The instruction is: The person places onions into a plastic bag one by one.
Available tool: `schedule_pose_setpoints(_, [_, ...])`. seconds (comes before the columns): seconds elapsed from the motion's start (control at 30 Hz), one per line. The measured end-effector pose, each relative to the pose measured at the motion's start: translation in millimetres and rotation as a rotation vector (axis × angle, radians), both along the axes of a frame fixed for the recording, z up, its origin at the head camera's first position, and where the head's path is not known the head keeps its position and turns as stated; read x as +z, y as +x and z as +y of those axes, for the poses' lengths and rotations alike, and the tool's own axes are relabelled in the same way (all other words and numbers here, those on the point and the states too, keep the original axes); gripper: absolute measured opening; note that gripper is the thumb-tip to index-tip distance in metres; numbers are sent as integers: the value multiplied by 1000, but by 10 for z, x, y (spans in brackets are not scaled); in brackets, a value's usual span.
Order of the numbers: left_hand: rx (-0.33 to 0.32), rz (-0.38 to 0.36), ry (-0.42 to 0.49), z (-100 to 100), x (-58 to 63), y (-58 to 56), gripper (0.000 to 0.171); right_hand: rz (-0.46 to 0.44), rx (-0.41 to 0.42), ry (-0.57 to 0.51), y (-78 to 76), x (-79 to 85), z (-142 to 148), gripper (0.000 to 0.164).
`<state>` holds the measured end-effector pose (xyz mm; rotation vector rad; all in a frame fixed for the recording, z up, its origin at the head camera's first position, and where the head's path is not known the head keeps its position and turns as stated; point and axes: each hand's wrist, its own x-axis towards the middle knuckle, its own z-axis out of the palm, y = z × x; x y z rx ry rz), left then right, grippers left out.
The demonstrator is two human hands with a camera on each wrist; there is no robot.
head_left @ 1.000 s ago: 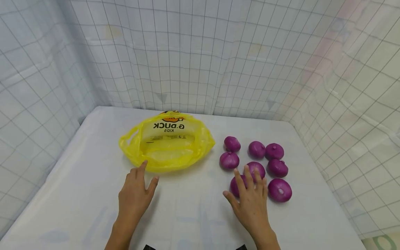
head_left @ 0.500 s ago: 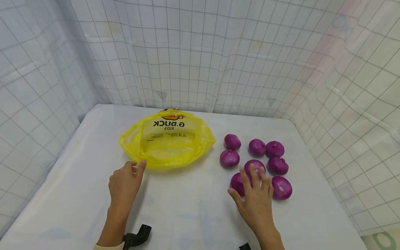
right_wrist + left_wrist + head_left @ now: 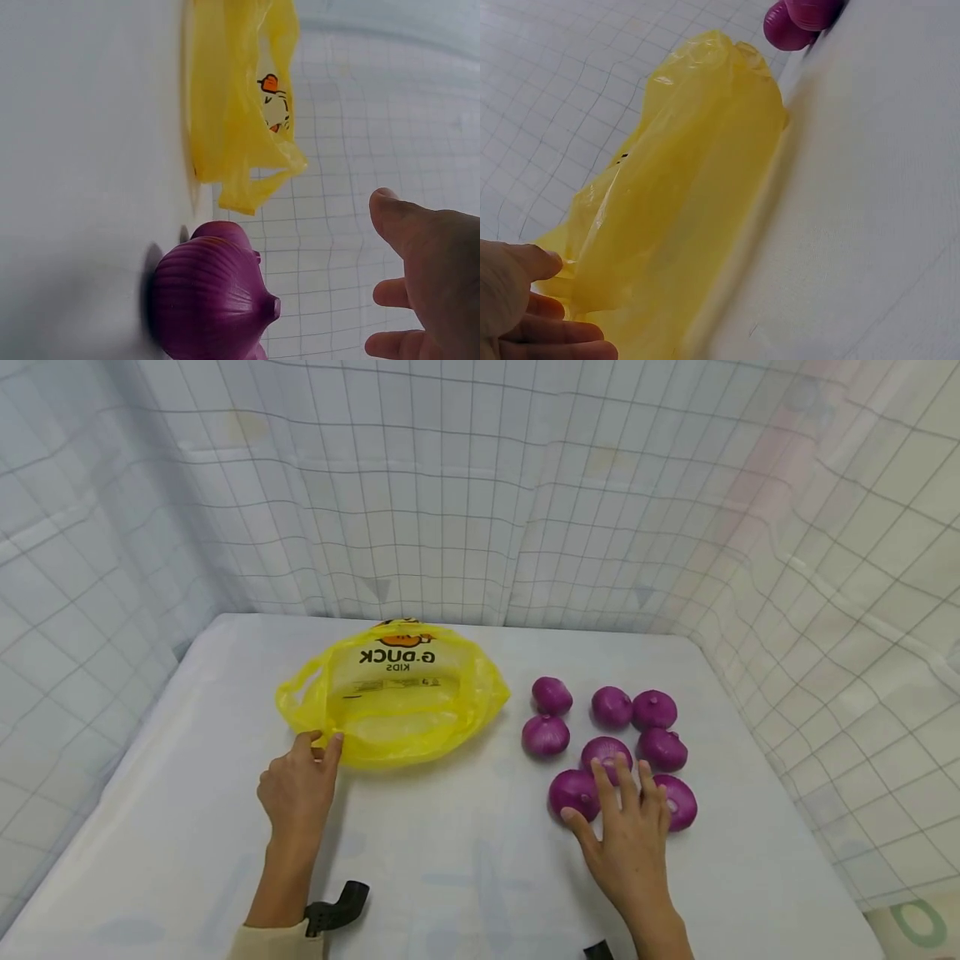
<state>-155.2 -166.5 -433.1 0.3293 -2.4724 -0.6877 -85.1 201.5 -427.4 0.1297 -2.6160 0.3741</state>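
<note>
A yellow plastic bag (image 3: 393,727) lies with its mouth spread, mirrored lettering and a duck print showing through it. My left hand (image 3: 296,785) is at the bag's near left rim. In the left wrist view, yellow film shows in a gap between its thumb (image 3: 544,262) and fingers; no firm pinch is visible. Several purple onions (image 3: 546,736) sit on the right of the table. My right hand (image 3: 630,843) hovers over the nearest ones with fingers spread, partly covering an onion (image 3: 678,802). In the right wrist view it holds nothing and is apart from the onion (image 3: 210,300).
A white cloth (image 3: 457,827) covers the table. Grid-patterned curtains (image 3: 465,510) enclose the back and both sides. A black wrist mount (image 3: 337,910) sticks out beside the left forearm; part of another (image 3: 597,950) shows by the right.
My left hand has drawn its fingers in and come to the bag's rim. The right hand has shifted slightly right over the onions. The bag and onions keep their places.
</note>
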Motion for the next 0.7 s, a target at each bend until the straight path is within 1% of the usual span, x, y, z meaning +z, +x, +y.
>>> schedule_pose_setpoints(0.13, [13, 85, -17, 21, -18, -20, 37, 21, -2, -24, 1, -15, 43, 73])
schedule_pose_setpoints(0.3, [36, 133, -15, 47, -33, -28, 32, 29, 0, -57, 11, -32, 64, 72])
schedule_pose_setpoints(0.4, [47, 166, 9, 57, -43, -38, 29, 30, 4, -74, 20, -54, 68, 72])
schedule_pose_setpoints(0.53, [48, 215, 68, 65, -61, -65, 25, 41, 12, -98, 29, -97, 75, 74])
schedule_pose_setpoints(0.63, [47, 228, 102, 70, -80, -84, 24, 49, 22, -121, 27, -139, 78, 76])
schedule_pose_setpoints(0.7, [49, 230, 110, 73, -94, -91, 24, 51, 26, -138, 25, -171, 77, 79])
